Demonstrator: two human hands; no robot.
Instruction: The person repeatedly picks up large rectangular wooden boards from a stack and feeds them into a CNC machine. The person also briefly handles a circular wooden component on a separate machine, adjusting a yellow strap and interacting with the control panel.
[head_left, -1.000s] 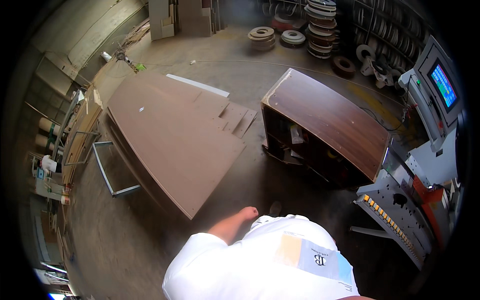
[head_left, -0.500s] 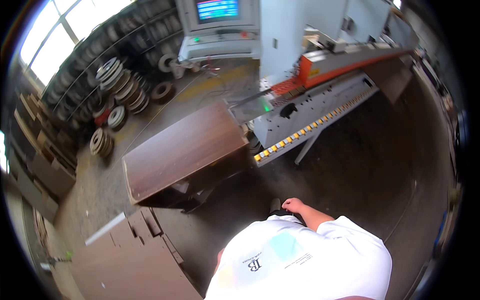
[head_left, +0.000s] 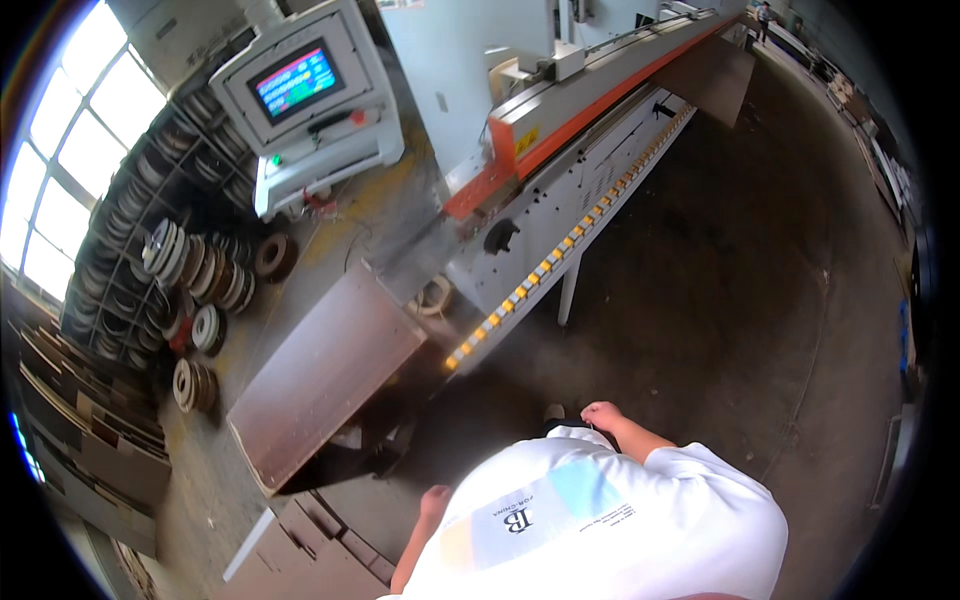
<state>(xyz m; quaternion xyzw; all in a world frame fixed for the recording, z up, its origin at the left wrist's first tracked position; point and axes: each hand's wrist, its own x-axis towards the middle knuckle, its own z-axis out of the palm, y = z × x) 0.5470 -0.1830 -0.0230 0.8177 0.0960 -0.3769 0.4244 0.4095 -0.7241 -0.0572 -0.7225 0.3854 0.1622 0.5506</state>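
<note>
My right hand (head_left: 602, 413) is in front of my waist, its fingers curled together. A thin pale bit shows below the fingers, too small to name. Beside my left hip hangs my left hand (head_left: 435, 498); its fingers are mostly hidden from above. Nearest to it is a brown wood-look table (head_left: 330, 370) with a bare top and a dark, open underside. Both hands are apart from it. Beyond the table stands a long grey and orange panel-processing machine (head_left: 530, 140), with a row of yellow rollers (head_left: 545, 275) along its near side.
A control console (head_left: 320, 110) with a lit screen stands at the back left. Rolls of banding (head_left: 205, 265) are stacked on the floor by a full rack. Brown boards (head_left: 300, 555) lie at lower left; more panels (head_left: 95, 420) lean at the far left. Concrete floor (head_left: 700, 300) spreads to the right.
The view has turned and shifted, so the machine and table sit further left and the console shows more fully. My left hand has come into sight; my right hand keeps its curled pose.
</note>
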